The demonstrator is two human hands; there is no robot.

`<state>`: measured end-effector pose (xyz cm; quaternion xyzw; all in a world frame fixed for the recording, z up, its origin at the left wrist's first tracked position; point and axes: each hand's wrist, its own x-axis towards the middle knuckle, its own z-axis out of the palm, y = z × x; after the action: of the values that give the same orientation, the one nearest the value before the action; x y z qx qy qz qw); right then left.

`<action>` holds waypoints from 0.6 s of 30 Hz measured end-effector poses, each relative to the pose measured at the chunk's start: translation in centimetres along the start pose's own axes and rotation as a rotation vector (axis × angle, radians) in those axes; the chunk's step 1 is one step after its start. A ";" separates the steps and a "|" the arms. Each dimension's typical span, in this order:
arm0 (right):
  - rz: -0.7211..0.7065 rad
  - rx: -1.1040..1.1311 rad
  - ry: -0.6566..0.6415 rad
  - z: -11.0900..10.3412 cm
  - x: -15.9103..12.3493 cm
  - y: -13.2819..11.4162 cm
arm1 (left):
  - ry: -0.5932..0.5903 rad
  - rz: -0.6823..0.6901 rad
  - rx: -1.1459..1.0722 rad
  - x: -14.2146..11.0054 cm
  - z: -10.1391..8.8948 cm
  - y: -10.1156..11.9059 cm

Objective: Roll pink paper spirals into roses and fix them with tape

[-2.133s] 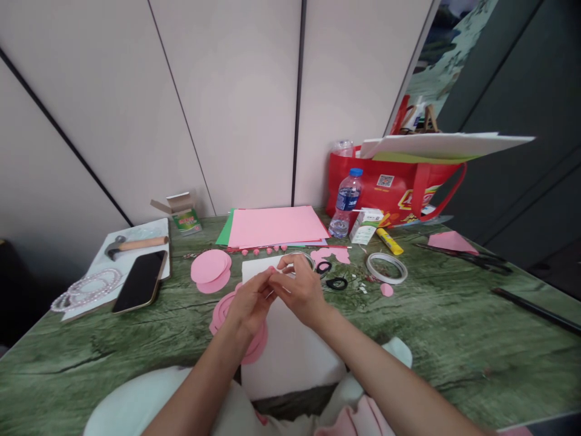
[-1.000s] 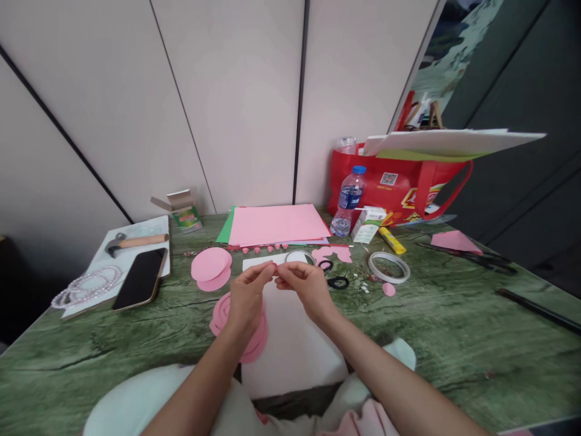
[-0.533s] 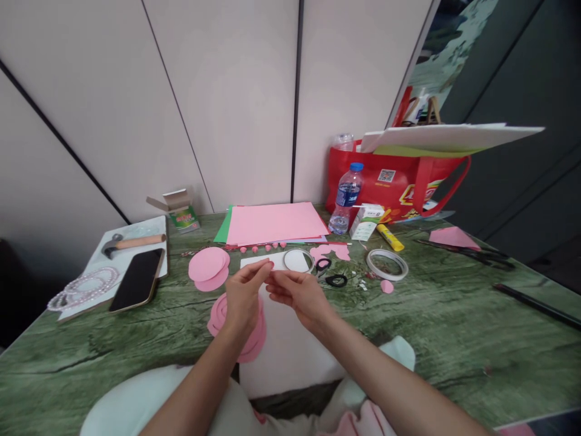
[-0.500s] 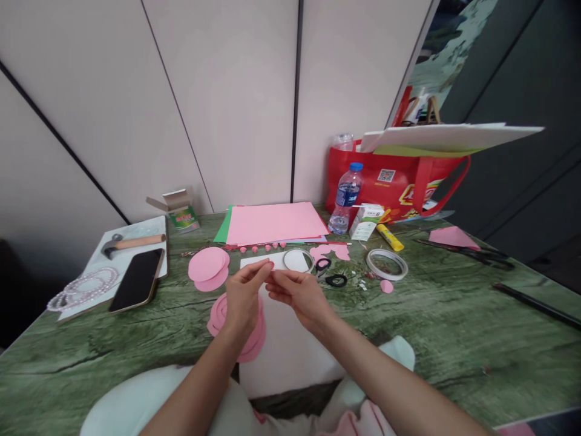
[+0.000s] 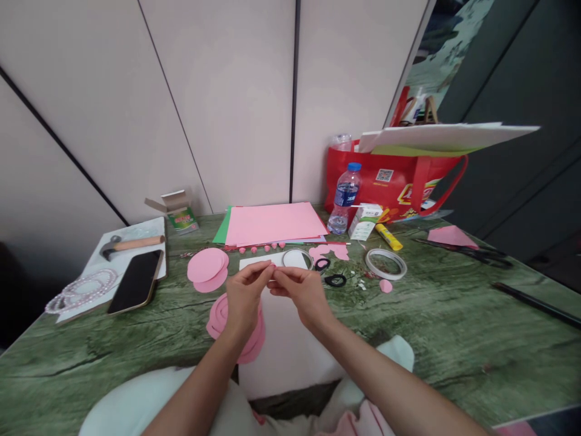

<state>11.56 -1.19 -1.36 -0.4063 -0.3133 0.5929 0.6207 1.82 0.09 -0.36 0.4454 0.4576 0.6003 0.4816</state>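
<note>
My left hand [image 5: 245, 293] and my right hand [image 5: 302, 290] meet fingertip to fingertip above a white sheet [image 5: 290, 351]. Both are closed in a pinch on a small pink piece of paper [image 5: 273, 264], mostly hidden by the fingers. Left of my left wrist lie pink paper spirals [image 5: 218, 315], partly covered by that hand. Farther left is a small stack of pink paper circles [image 5: 206, 266]. Beyond my hands, several small pink paper rolls [image 5: 254, 249] sit in a row. Black-handled scissors [image 5: 336, 280] rest to the right of my right hand, near a tape roll [image 5: 310, 260].
Pink paper sheets [image 5: 272, 223] lie at the back. A water bottle [image 5: 345, 197], a white box [image 5: 364, 223], a glue stick [image 5: 389, 237] and a red bag [image 5: 390, 188] stand right. Another tape roll [image 5: 403, 266] lies nearer. At left are a phone [image 5: 136, 281] and hammer [image 5: 134, 243].
Both hands stay pinched together, with only a slight shift of the fingers. The view has moved a little; the things on the table lie as before.
</note>
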 end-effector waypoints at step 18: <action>-0.052 -0.089 0.015 -0.5 0.8 0.3 | -0.085 0.225 0.176 0.1 -0.2 -0.6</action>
<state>11.94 -0.51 -1.97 -0.4295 -0.3452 0.5592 0.6194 1.75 0.19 -0.94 0.5593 0.4349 0.5887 0.3891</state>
